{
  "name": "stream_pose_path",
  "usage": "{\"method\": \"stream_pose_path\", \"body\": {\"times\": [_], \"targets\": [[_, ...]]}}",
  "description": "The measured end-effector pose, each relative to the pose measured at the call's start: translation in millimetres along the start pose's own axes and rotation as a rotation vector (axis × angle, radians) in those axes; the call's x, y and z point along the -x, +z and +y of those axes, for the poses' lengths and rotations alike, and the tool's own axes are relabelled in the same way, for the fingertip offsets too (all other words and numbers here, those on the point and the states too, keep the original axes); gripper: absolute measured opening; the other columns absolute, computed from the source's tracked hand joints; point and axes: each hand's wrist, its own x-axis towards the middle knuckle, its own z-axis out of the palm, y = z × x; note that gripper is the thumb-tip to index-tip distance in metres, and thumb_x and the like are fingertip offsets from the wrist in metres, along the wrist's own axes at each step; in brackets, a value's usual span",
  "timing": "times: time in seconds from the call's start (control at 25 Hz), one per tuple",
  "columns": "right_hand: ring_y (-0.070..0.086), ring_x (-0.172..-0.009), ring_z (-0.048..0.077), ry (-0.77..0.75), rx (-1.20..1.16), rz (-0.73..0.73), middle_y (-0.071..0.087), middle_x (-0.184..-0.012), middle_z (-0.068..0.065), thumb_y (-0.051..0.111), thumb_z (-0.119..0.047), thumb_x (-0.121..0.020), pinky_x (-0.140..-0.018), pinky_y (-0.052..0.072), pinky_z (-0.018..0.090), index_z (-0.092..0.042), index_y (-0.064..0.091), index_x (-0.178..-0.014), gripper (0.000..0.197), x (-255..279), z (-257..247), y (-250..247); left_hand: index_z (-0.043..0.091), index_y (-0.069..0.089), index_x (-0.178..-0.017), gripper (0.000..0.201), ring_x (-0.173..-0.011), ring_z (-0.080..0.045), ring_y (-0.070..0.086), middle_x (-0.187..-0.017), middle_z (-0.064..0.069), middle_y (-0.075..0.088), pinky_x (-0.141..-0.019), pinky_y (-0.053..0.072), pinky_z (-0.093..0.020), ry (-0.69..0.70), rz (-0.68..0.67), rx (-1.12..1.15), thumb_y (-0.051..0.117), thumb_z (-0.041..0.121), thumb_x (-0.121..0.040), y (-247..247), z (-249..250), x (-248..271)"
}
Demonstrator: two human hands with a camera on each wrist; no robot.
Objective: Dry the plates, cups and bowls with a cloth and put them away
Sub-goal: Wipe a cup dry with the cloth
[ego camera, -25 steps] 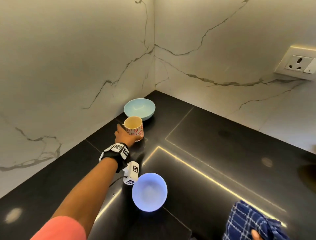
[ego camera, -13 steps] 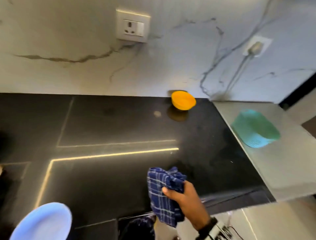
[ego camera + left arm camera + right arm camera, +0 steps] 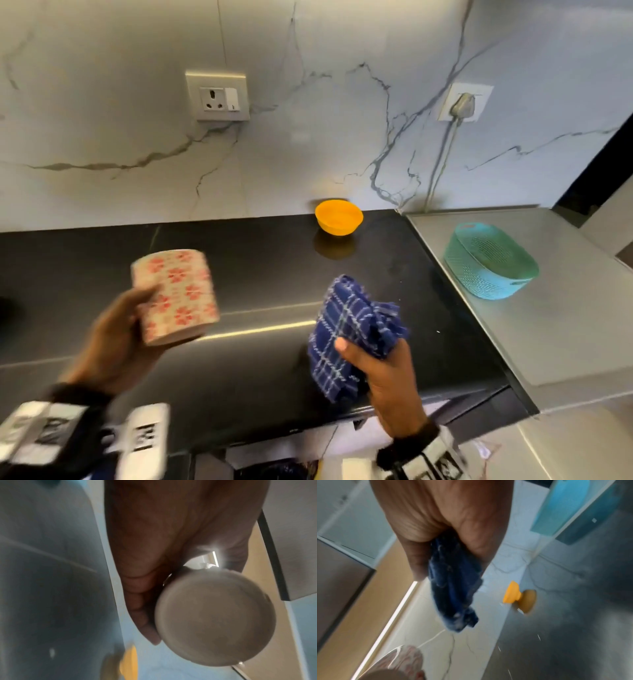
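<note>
The left hand grips the floral cup by its side, lifted above the black surface left of the orange bowl, while the right hand clutches the bunched blue checked cloth — the 2 are near but apart. To dry it well, I'd loosen the cloth, push it inside the cup and twist — holding the wet glaze firmly.

The left hand gripped a floral-patterned ceramic cup; the right hand clutched a bunched blue checked cloth
</note>
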Motion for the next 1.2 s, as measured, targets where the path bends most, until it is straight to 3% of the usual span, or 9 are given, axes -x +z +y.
{"method": "stream_pose_path", "body": {"times": [0.08,0.2,0.32,0.44,0.56,0.68,0.88,1.04,1.2], "targets": [[0.071,-0.091,0.016,-0.124,0.097,0.022,0.075,-0.096,-0.001,0.071,0.011,-0.075,-0.086,0.054,0.035,-0.016,0.071,-0.096,0.034,4.8,-22.6,-21.4,0.007,0.070,-0.117,0.075,-0.107,-0.027,0.067,-0.120,-0.017,0.068,-0.084,0.054,-0.055,-0.031,-0.048,-0.038,0.087,0.041,-0.052,76.0,-35.5,3.6],[0.067,-0.079,-0.004,-0.279,0.113,-0.007,0.071,-0.085,-0.021,0.058,0.022,-0.082,-0.085,0.050,0.019,-0.035,0.071,-0.091,0.059,3.9,-64.4,-48.5,0.007,0.059,-0.132,0.097,-0.108,-0.035,0.065,-0.133,-0.023,0.058,-0.082,0.056,-0.047,-0.113,-0.130,-0.034,0.089,0.047,-0.049,123.1,-80.6,-7.7],[0.064,-0.106,0.003,-0.469,0.133,-0.230,0.069,-0.110,-0.020,0.079,-0.033,-0.077,-0.091,0.049,0.019,-0.049,0.066,-0.110,0.040,0.9,-99.6,-63.3,0.010,0.058,-0.134,0.089,-0.108,-0.034,0.064,-0.133,-0.022,0.058,-0.088,0.053,-0.053,-0.161,-0.204,-0.029,0.086,0.049,-0.060,167.0,-122.0,-11.1],[0.048,-0.131,0.013,-0.665,0.614,-0.210,0.055,-0.138,-0.011,0.066,-0.033,-0.084,-0.106,0.043,0.037,-0.036,0.056,-0.132,0.049,-1.3,-110.5,-76.3,0.016,0.057,-0.136,0.075,-0.116,-0.031,0.061,-0.135,-0.016,0.058,-0.096,0.050,-0.051,-0.103,-0.299,-0.045,0.077,0.051,-0.073,203.9,-155.1,-10.7],[0.029,-0.143,0.011,-0.787,0.911,-0.194,0.036,-0.153,-0.006,0.054,-0.026,-0.082,-0.114,0.030,0.028,-0.016,0.046,-0.142,0.061,-0.7,-114.5,-94.8,0.017,0.061,-0.132,0.069,-0.123,-0.032,0.057,-0.137,-0.015,0.058,-0.102,0.046,-0.050,-0.072,-0.285,-0.057,0.073,0.052,-0.074,231.0,-164.5,-9.7],[0.030,-0.142,0.014,-0.877,1.060,-0.301,0.036,-0.153,-0.006,0.053,-0.028,-0.085,-0.114,0.027,0.024,-0.018,0.046,-0.141,0.058,17.9,-108.7,-105.8,0.003,0.062,-0.128,0.073,-0.111,-0.035,0.064,-0.124,-0.022,0.064,-0.099,0.048,-0.047,-0.137,-0.229,-0.031,0.068,0.054,-0.075,235.9,-155.4,-11.4],[0.037,-0.139,0.014,-0.950,1.045,-0.265,0.043,-0.148,-0.006,0.055,-0.026,-0.086,-0.113,0.030,0.023,-0.018,0.053,-0.136,0.051,7.2,-116.6,-91.1,0.004,0.073,-0.113,0.058,-0.099,-0.024,0.070,-0.114,-0.010,0.071,-0.096,0.052,-0.039,-0.150,-0.280,-0.006,0.072,0.047,-0.074,240.8,-141.8,-2.8],[0.036,-0.140,0.012,-0.896,0.978,-0.217,0.043,-0.148,-0.005,0.067,-0.012,-0.078,-0.113,0.033,0.030,-0.016,0.050,-0.137,0.062,-16.0,-137.9,-61.9,0.012,0.071,-0.117,0.056,-0.086,-0.025,0.073,-0.106,-0.012,0.074,-0.066,0.060,-0.041,-0.053,-0.259,-0.054,0.066,0.048,-0.074,237.2,-119.6,0.0],[0.038,-0.139,0.015,-1.005,1.079,-0.330,0.040,-0.151,-0.010,0.054,-0.034,-0.094,-0.110,0.035,0.028,-0.024,0.053,-0.137,0.044,9.8,-114.6,-41.0,0.001,0.068,-0.117,0.065,-0.090,-0.032,0.070,-0.107,-0.022,0.070,-0.082,0.053,-0.043,-0.081,-0.201,-0.005,0.053,0.053,-0.082,218.2,-87.1,-8.4]]}}
